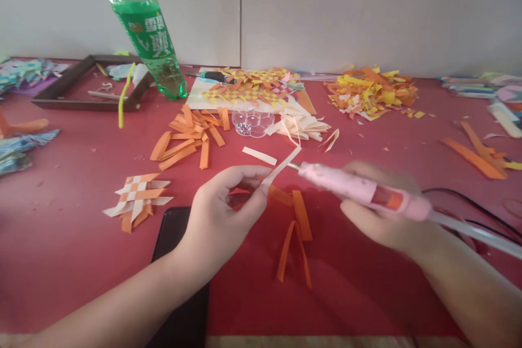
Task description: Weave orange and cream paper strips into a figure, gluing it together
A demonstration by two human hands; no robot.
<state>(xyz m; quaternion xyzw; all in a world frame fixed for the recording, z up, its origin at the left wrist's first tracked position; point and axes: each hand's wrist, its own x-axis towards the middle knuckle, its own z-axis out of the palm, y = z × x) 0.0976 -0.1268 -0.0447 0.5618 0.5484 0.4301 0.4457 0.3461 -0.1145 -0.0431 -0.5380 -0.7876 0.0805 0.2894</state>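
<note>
Between thumb and fingertips, my left hand (228,201) pinches a cream paper strip (283,165) that slants up to the right. My right hand (383,212), somewhat blurred, is wrapped round a pink glue gun (342,179) with a clear glue stick (477,232) coming out of its back. The gun's metal nozzle is at the cream strip; whether they touch I cannot tell. Below the strip lie orange paper strips (302,215), two of them folded. A loose cream strip (259,155) lies just beyond my left fingers. To the left is a woven orange and cream paper piece (141,196).
A green soda bottle (149,38) stands behind, near a dark frame (85,103). Piles of orange strips (196,133), cream strips (305,126) and yellow-orange scraps (371,92) lie farther back, with a clear bead tray (261,122). A black phone (175,234) is under my left forearm; cables (473,198) run right.
</note>
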